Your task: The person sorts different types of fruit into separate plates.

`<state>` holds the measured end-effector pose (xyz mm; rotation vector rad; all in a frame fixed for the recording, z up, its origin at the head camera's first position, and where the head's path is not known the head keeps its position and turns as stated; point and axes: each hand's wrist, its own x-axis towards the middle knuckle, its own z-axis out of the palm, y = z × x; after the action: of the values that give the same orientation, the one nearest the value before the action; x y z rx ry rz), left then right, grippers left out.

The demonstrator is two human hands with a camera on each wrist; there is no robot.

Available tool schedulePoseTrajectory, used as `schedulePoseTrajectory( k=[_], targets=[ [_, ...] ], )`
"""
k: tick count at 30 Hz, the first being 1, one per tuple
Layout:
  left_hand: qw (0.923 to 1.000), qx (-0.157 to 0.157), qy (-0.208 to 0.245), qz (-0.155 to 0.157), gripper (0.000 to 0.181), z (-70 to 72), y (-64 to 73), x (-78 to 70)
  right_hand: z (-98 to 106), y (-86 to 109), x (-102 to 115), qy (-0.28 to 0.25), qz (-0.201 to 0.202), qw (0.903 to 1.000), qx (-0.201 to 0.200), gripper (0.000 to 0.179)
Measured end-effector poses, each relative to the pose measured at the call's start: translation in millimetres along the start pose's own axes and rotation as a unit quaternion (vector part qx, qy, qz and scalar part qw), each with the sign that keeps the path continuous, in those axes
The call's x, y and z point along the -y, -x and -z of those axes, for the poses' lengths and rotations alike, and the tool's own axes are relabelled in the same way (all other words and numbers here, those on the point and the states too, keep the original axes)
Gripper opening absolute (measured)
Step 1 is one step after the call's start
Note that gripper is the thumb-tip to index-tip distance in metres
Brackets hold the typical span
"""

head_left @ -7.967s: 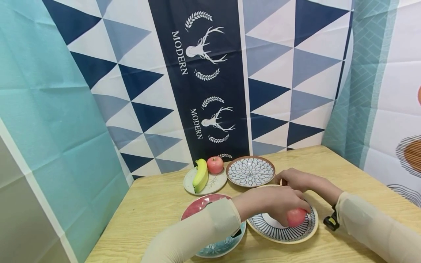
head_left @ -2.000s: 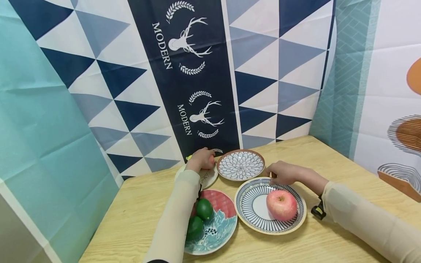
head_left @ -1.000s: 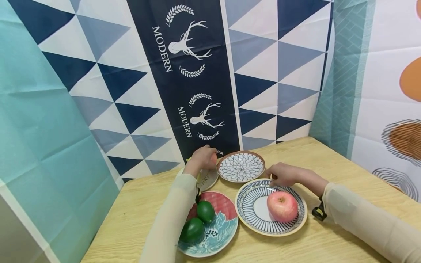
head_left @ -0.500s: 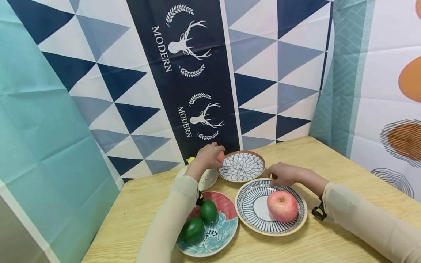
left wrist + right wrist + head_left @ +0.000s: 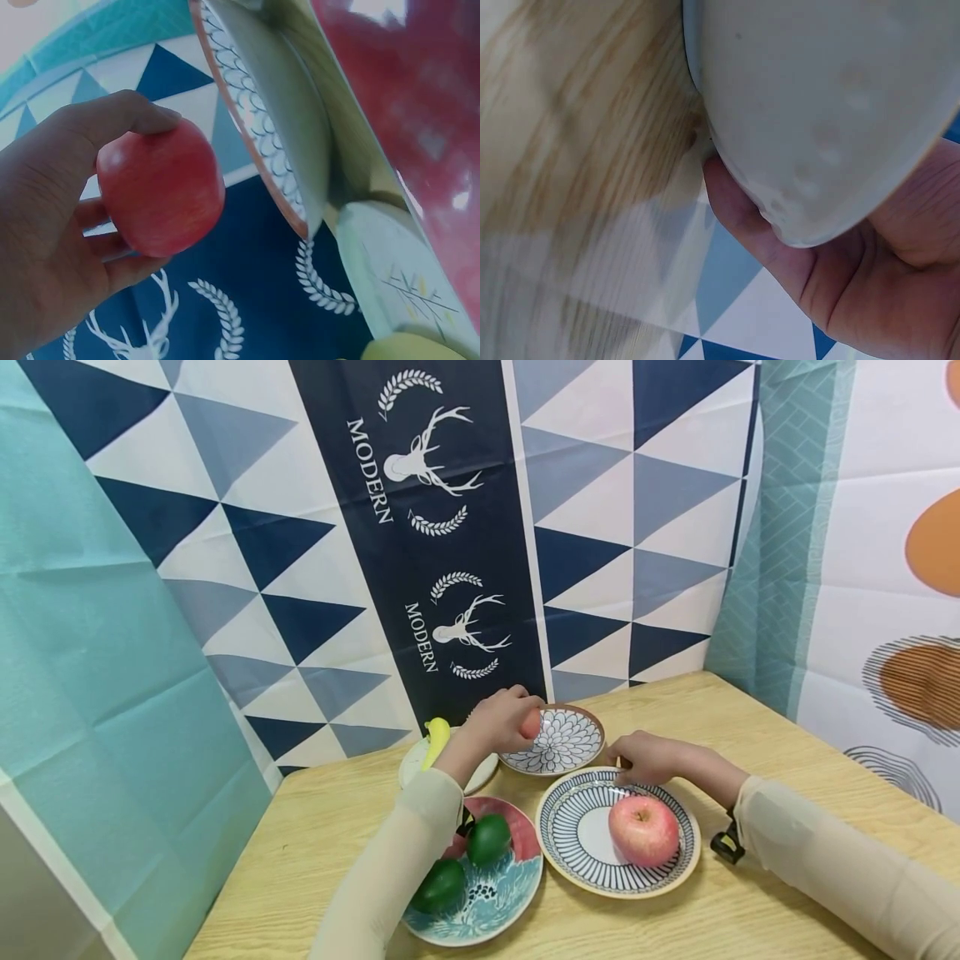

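Note:
My left hand [image 5: 497, 724] pinches a small red apple [image 5: 161, 187] between thumb and fingers. In the head view it is over the left side of the brown-rimmed plate with a flower pattern [image 5: 564, 743]. The left wrist view shows the apple in the air, apart from that plate. My right hand [image 5: 647, 757] grips the far rim of the blue-striped plate [image 5: 567, 835], with fingers under its pale underside [image 5: 817, 112] in the right wrist view. A larger pink-red apple [image 5: 643, 832] sits on the striped plate.
Behind my left forearm, a banana [image 5: 437, 741] lies on a small cream plate [image 5: 409, 766]. Nearer, a red-and-teal plate [image 5: 517, 893] bears two dark green oval fruits [image 5: 441, 885], partly behind the left sleeve. A patterned cloth [image 5: 480, 527] hangs at the table's back edge.
The larger apple was set on the striped plate. My left hand then took the small apple from the cream plate and moved it right, over the flower-patterned plate. My right hand keeps its grip.

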<state>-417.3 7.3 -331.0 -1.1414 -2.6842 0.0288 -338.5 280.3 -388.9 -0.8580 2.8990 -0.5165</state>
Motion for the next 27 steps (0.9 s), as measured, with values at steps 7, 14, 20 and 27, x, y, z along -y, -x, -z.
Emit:
schedulePoseTrajectory(
  k=[7,14,20,27],
  targets=[
    [0.9997,0.008,0.010,-0.023,0.066,4.3,2.9,-17.1,-0.5,-0.7,0.4,-0.003,-0.004,1.0000,0.002,0.013],
    [0.9983,0.022,0.018,-0.051,0.063,9.8,5.7,-33.0,-0.1,-0.3,0.7,0.000,-0.003,1.0000,0.001,0.014],
    [0.9959,0.037,0.035,-0.075,0.061,14.5,13.3,-46.5,0.6,0.6,2.6,0.000,0.003,1.0000,-0.001,0.013],
    [0.9928,0.044,-0.005,-0.111,0.063,21.7,18.7,-61.3,2.8,2.3,2.6,0.007,0.022,0.9997,-0.011,0.014]
  ],
)
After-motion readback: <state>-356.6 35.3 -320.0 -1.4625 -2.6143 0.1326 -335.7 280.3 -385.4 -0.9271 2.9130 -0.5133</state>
